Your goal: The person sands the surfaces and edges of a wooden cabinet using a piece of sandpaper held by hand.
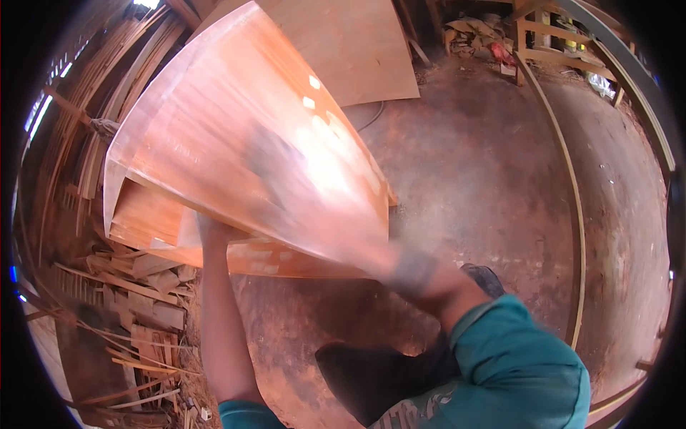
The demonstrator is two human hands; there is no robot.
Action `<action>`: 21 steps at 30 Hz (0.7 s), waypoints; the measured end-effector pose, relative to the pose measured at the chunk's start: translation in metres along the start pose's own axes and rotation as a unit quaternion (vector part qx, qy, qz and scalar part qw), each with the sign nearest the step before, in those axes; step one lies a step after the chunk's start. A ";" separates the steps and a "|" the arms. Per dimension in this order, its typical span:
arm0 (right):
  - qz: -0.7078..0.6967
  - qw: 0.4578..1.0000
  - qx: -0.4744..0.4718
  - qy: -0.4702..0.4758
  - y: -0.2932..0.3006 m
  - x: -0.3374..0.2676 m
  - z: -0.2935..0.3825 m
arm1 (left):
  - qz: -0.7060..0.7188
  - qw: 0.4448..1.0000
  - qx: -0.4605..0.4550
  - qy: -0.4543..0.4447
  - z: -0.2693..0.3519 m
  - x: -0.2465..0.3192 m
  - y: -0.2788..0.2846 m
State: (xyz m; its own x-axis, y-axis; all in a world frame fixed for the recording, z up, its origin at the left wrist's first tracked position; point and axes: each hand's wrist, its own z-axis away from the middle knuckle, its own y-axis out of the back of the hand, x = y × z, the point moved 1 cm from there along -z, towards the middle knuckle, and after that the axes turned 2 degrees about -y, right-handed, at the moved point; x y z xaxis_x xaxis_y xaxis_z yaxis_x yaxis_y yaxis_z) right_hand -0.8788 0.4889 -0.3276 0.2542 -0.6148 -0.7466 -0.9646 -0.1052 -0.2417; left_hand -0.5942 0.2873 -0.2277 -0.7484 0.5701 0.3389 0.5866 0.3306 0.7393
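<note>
A large curved wooden panel (214, 107), orange-brown with a pale whitish film and several light patches, lies tilted before me as part of a hollow wooden piece. Over its upper face my right hand (300, 187) is strongly blurred; a dark, blurred shape (268, 150) shows at its fingers, too unclear to name. A dark band circles the right wrist. Underneath the panel's near edge, my left hand (214, 228) reaches into the gap above a lower wooden panel (262, 260); its fingers are hidden, so its grip cannot be seen.
Thin wooden strips (102, 80) lean at the left, with offcuts (155, 289) piled below. A plywood sheet (364, 59) lies beyond the panel. A long wooden strip (569, 171) crosses the stained floor (482, 161) at the right, near a wooden frame (568, 59).
</note>
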 end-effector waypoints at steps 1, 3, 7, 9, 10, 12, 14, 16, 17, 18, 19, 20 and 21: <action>0.139 0.990 0.019 0.011 0.000 -0.003 0.003 | -0.003 1.000 -0.009 0.005 0.000 -0.008 0.003; 0.494 0.861 0.100 0.073 -0.006 -0.009 0.006 | -0.085 0.995 -0.041 -0.020 -0.005 -0.032 0.017; 0.276 0.930 0.152 0.192 -0.050 -0.007 -0.089 | -0.142 0.982 -0.078 -0.095 -0.013 -0.040 0.007; 0.284 0.909 0.140 0.272 -0.066 -0.065 -0.140 | -0.159 0.980 -0.087 -0.085 -0.009 -0.034 0.002; 0.261 0.939 0.106 0.199 -0.060 -0.052 -0.125 | -0.175 0.977 -0.094 -0.072 -0.005 -0.029 0.005; 0.295 0.950 0.051 0.090 -0.044 0.013 -0.050 | -0.219 0.970 -0.098 -0.045 0.001 -0.023 0.025; 0.437 0.897 0.040 0.050 -0.014 0.060 0.012 | -0.203 0.976 -0.078 -0.035 -0.003 -0.013 0.017; 0.457 0.888 0.061 0.011 -0.017 0.054 0.025 | -0.157 0.985 -0.060 -0.034 -0.004 -0.019 0.013; 0.410 0.909 0.075 -0.019 -0.031 0.038 0.017 | -0.144 0.988 -0.054 -0.033 -0.004 -0.029 0.017; 0.287 0.955 0.072 0.029 -0.045 0.001 -0.017 | -0.133 0.989 -0.056 -0.031 -0.002 -0.047 0.015; 0.149 0.983 0.063 0.090 -0.056 -0.026 -0.065 | -0.135 0.989 -0.052 -0.019 -0.004 -0.056 0.025; 0.201 0.965 0.071 0.154 -0.049 -0.037 -0.087 | -0.125 0.991 -0.045 -0.016 -0.013 -0.057 0.024; 0.246 0.944 0.079 0.203 -0.048 -0.034 -0.092 | -0.119 0.991 -0.057 0.001 -0.012 -0.059 0.023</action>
State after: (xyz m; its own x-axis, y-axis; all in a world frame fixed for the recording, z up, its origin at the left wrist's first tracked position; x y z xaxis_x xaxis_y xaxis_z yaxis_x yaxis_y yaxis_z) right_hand -0.8472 0.4434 -0.2333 -0.3010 -0.8113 -0.5012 -0.9283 0.3695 -0.0407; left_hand -0.5403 0.2522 -0.2232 -0.8622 0.4844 0.1484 0.3548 0.3682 0.8594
